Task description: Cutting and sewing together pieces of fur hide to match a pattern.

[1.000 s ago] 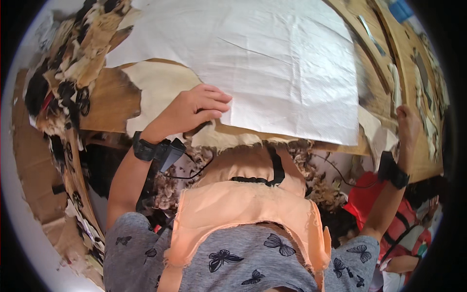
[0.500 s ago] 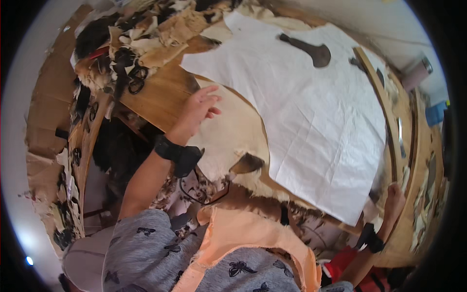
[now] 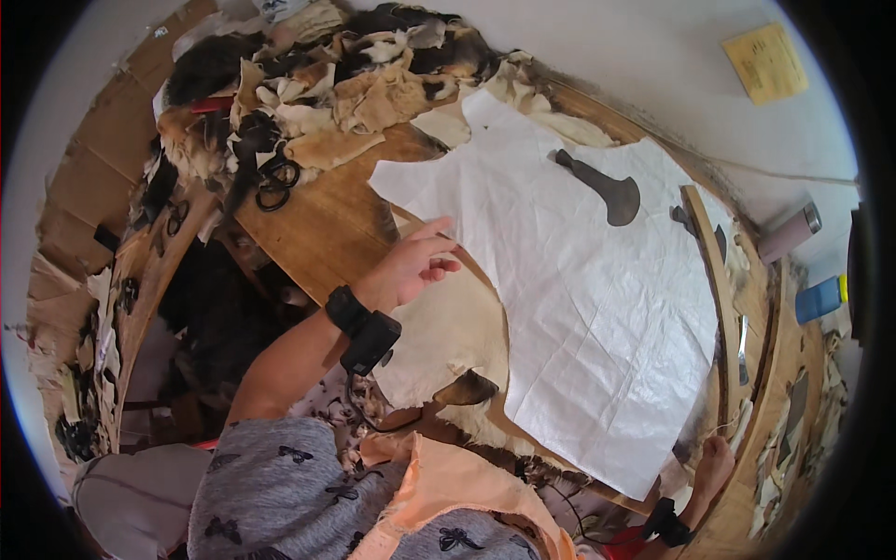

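Note:
My left hand reaches over a cream hide, its forefinger extended and other fingers loosely bent, at the curved edge of a large white sheet. I cannot tell whether it touches. My right hand is closed at the lower right, beside the sheet and a wooden board, with a thin pale strand at its fingers; what it grips is unclear. A dark axe-head-shaped piece lies on the sheet, near a long wooden batten. A slim metal tool lies right of the batten.
Fur and hide scraps are heaped along the back, with black scissors by a brown wooden surface. A steel bottle and blue container stand at right by the wall. Cardboard lines the left.
The view has swung, bringing the dark piece, scrap pile and wall into sight. My left hand has left the sheet's lower corner for its upper left edge. My right hand remains closed at the right.

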